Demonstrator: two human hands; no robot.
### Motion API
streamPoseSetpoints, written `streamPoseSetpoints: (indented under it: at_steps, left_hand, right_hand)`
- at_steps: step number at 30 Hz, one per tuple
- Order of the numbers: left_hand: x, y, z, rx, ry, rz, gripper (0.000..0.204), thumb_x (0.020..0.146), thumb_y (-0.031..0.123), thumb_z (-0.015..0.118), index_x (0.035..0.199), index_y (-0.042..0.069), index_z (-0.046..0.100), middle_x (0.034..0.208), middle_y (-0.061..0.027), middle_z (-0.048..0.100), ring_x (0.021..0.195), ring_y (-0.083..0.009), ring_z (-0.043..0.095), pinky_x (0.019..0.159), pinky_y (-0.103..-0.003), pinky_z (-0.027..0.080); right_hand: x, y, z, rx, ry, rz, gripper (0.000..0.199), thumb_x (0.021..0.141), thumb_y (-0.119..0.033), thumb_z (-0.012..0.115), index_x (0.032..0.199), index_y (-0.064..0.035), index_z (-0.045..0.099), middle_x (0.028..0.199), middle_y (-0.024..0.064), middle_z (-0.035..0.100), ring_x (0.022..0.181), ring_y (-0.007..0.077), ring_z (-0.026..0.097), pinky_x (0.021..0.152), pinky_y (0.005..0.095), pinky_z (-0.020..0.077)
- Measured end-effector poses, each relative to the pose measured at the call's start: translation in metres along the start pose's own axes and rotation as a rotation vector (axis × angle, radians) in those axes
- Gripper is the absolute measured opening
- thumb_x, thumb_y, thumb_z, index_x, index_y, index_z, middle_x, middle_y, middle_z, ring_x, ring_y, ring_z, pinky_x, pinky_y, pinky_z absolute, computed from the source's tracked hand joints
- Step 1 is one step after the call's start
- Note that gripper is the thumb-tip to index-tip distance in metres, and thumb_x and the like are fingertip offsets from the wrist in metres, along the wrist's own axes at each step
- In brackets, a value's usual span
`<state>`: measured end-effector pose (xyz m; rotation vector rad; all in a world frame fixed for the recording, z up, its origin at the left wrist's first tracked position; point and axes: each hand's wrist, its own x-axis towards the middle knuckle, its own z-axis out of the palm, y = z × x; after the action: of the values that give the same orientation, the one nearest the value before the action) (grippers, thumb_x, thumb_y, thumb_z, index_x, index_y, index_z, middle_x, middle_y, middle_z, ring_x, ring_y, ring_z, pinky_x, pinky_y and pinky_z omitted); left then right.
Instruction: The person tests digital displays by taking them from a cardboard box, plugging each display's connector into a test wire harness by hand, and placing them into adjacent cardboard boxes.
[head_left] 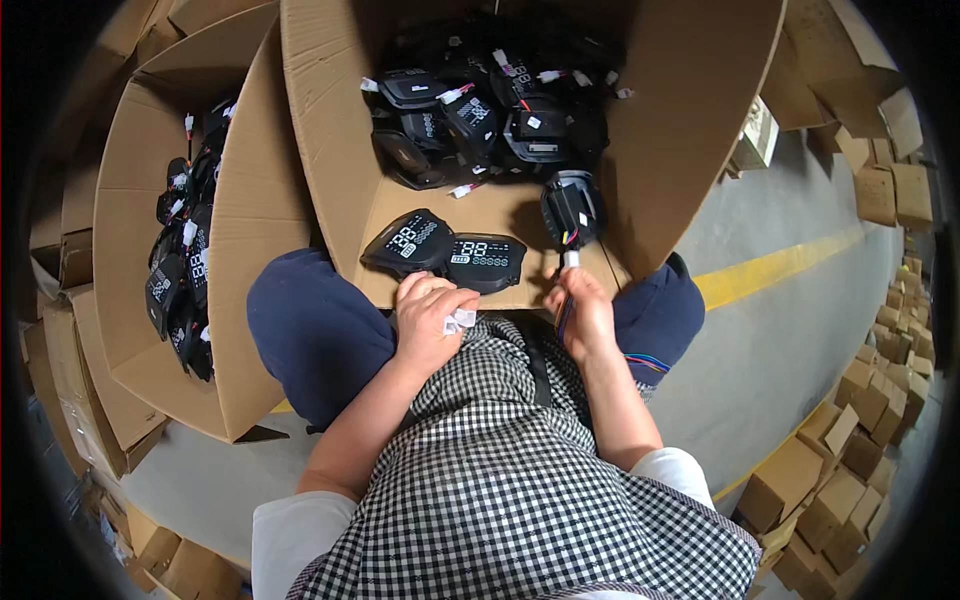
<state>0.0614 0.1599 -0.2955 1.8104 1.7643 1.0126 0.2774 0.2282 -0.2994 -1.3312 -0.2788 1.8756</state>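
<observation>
My right hand [586, 308] is closed round the colored wires and white plug [571, 259] of a black instrument display [571, 210], whose back shows above the fingers. My left hand [430, 315] is curled with white connectors [460, 321] showing at its fingers. Just beyond it lie two black displays with white segment markings, one tilted at the left [408, 242] and one at the right [485, 262]. Both rest on the front part of the open cardboard box [330, 130], and the right one overlaps its neighbor's edge. Wires inside my left fist are hidden.
Farther inside the box is a heap of black displays [480, 115] with white plugs. A second box [250, 210] at the left holds more displays [190, 250]. Cartons [785, 480] are piled at the right, beyond a yellow floor line [770, 275]. My knees flank the box.
</observation>
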Motion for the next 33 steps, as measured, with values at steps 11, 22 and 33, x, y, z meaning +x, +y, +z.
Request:
streamPoseSetpoints:
  at_steps: [11,22,33]
  left_hand:
    - [-0.001,0.005,0.008,-0.183,-0.017,0.126,0.025,0.079,0.0,0.068,0.104,0.004,0.069,0.083,-0.0078,0.071,0.074,-0.0215,0.065,0.072,-0.033,0.045]
    - [0.0,0.026,-0.003,-0.19,-0.313,0.244,0.042,0.084,0.011,0.064,0.125,0.01,0.062,0.136,-0.0111,0.057,0.11,-0.0192,0.063,0.077,-0.03,0.039]
    - [0.014,0.03,-0.006,-0.148,-0.675,0.357,0.048,0.075,0.001,0.065,0.118,0.02,0.064,0.137,-0.0005,0.056,0.106,-0.0163,0.061,0.08,-0.032,0.035]
  right_hand:
    - [-0.046,-0.066,0.037,-0.209,-0.328,-0.498,0.024,0.1,-0.023,0.053,0.101,-0.0006,0.062,0.092,0.0076,0.066,0.064,0.0068,0.049,0.059,0.0219,0.0424]
    - [-0.068,0.01,-0.005,-0.677,-0.49,-0.075,0.021,0.098,-0.019,0.055,0.09,-0.0012,0.062,0.073,-0.0015,0.05,0.064,0.0067,0.045,0.057,0.0238,0.0372]
    - [-0.085,-0.011,-0.029,-0.526,-0.694,0.154,0.021,0.097,-0.02,0.057,0.098,-0.002,0.067,0.09,0.0007,0.06,0.08,0.0087,0.051,0.071,0.0231,0.0424]
